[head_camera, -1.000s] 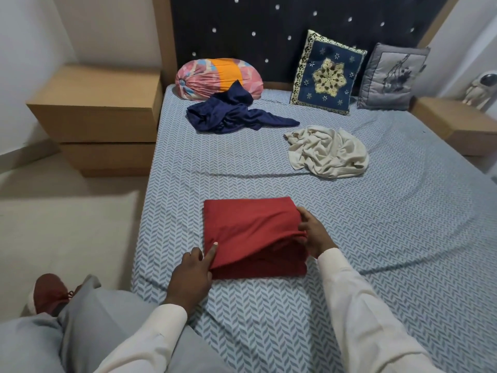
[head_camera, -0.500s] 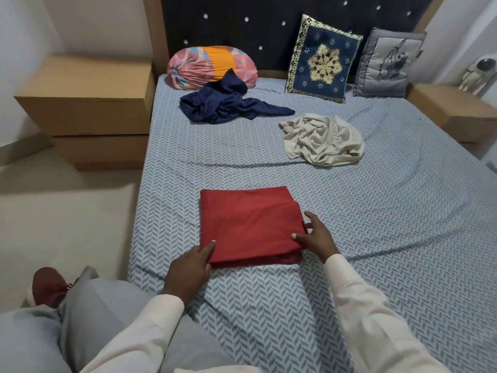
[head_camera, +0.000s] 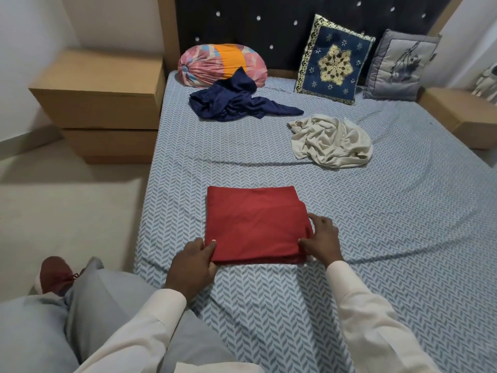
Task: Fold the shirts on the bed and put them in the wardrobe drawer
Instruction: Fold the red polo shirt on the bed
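Folded red shirt (head_camera: pixel 255 224) at lower centre of frame, a flat rectangle on the bed (head_camera: pixel 269 305), close to its bottom edge. Pinched at lower-left corner by left hand (head_camera: pixel 192 262), thumb on top, other fingers hidden under or behind the fabric. Bracketed along right edge by right hand (head_camera: pixel 321 239), thumb and forefinger spread wide, touching cloth, closed round nothing. Probably squaring edges and keeping layers stacked before a lift toward the drawer, itself not in view. Two more to fold, judging by crumples: navy shirt (head_camera: pixel 236 103) upper centre, against striped bolster (head_camera: pixel 223 63); cream shirt (head_camera: pixel 330 141) right of centre, well apart from the red one. Blue cushion (head_camera: pixel 333 60) and grey cushion (head_camera: pixel 400 65) upper right. Wooden nightstand (head_camera: pixel 99 103) upper left.
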The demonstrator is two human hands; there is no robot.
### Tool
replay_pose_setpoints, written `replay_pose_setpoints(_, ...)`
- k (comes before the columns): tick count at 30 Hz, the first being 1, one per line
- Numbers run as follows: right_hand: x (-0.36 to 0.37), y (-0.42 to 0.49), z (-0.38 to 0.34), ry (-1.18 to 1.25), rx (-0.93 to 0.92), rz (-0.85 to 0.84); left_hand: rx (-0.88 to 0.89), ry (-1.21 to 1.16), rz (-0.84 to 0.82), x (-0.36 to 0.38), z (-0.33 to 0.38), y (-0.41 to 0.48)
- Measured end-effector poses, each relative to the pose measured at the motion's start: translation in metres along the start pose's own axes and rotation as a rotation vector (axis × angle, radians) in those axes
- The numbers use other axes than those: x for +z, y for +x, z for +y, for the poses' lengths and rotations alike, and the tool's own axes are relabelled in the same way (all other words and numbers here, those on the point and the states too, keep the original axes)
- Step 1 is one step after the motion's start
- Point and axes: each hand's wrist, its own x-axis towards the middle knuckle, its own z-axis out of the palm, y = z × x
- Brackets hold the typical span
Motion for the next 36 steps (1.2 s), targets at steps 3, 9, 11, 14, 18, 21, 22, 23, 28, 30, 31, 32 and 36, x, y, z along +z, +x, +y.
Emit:
replay_pose_setpoints(3, 0.002, 0.013, -0.029, -0.113, -0.190, 0.059, 0.024, -0.068, 0.093, 0.003, 0.001, 0.001)
replay_pose_setpoints(9, 0.018, 0.085, -0.057, -0.261, -0.236, -0.200, -0.108, -0.348, 0.011, 0.003, 0.001, 0.006)
replay_pose_setpoints(11, 0.015, 0.103, -0.066, -0.259, -0.145, -0.285, -0.147, -0.437, -0.010, 0.003, -0.004, 0.008)
replay_pose_setpoints(14, 0.018, 0.122, -0.076, -0.253, 0.024, -0.340, -0.204, -0.532, -0.034, 0.002, -0.005, 0.011)
replay_pose_setpoints(18, 0.029, 0.118, -0.111, -0.294, 0.024, -0.151, -0.399, -0.739, -0.011, 0.000, -0.003, 0.018)
replay_pose_setpoints(21, 0.045, 0.109, -0.156, -0.072, -0.257, -0.108, -0.541, -0.831, -0.068, -0.003, -0.001, 0.020)
replay_pose_setpoints(22, 0.052, 0.108, -0.172, -0.031, -0.321, -0.192, -0.564, -0.836, -0.086, 0.000, -0.001, 0.018)
replay_pose_setpoints(23, 0.056, 0.110, -0.188, -0.045, -0.379, -0.268, -0.572, -0.844, -0.094, 0.003, 0.000, 0.020)
replay_pose_setpoints(28, 0.082, 0.131, -0.258, -0.402, -0.537, -0.519, -0.604, -0.934, -0.133, 0.008, -0.007, 0.016)
replay_pose_setpoints(30, 0.080, 0.136, -0.275, -0.516, -0.543, -0.685, -0.606, -0.978, -0.144, 0.008, -0.009, 0.015)
replay_pose_setpoints(31, 0.080, 0.138, -0.280, -0.538, -0.535, -0.731, -0.594, -0.970, -0.151, 0.009, -0.009, 0.015)
replay_pose_setpoints(32, 0.082, 0.140, -0.282, -0.511, -0.518, -0.742, -0.581, -0.935, -0.160, 0.012, -0.011, 0.015)
replay_pose_setpoints(36, 0.097, 0.143, -0.271, -0.323, -0.430, -0.567, -0.582, -0.760, -0.178, 0.013, -0.013, 0.017)
